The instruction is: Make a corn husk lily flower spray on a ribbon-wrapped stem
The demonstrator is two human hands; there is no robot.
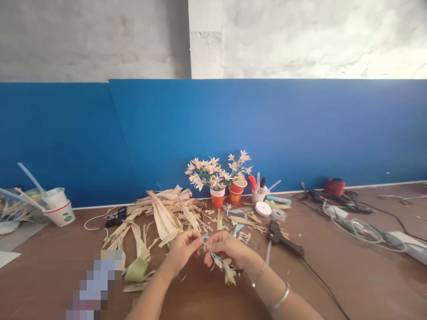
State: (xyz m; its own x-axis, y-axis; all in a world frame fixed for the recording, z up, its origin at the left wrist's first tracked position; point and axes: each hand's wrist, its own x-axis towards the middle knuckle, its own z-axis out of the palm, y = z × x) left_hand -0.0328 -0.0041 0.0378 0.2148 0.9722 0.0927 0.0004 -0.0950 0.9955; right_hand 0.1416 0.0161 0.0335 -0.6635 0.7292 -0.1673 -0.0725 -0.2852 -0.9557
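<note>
My left hand (183, 250) is closed in a pinch, thumb against fingers, at the upper end of a thin blue-wrapped flower stem (217, 258). Close beside it, my right hand (229, 247) grips the same stem between thumb and fingers. Pale husk flowers (229, 272) hang from the stem's lower end, under my right wrist. Just behind my hands lies a strip of light blue ribbon (237, 230). A heap of dry corn husks (163, 213) spreads to the left, and a green-tinted husk piece (137, 270) lies nearer me. My fingers partly hide the stem.
Red paper cups (217, 199) hold husk flowers (208, 171) against the blue partition (267, 124). A black glue gun (283, 239) with its cord lies right of my hands. Behind it are a white ribbon roll (263, 209) and a tape roll (278, 214). Cables (363, 229) lie far right.
</note>
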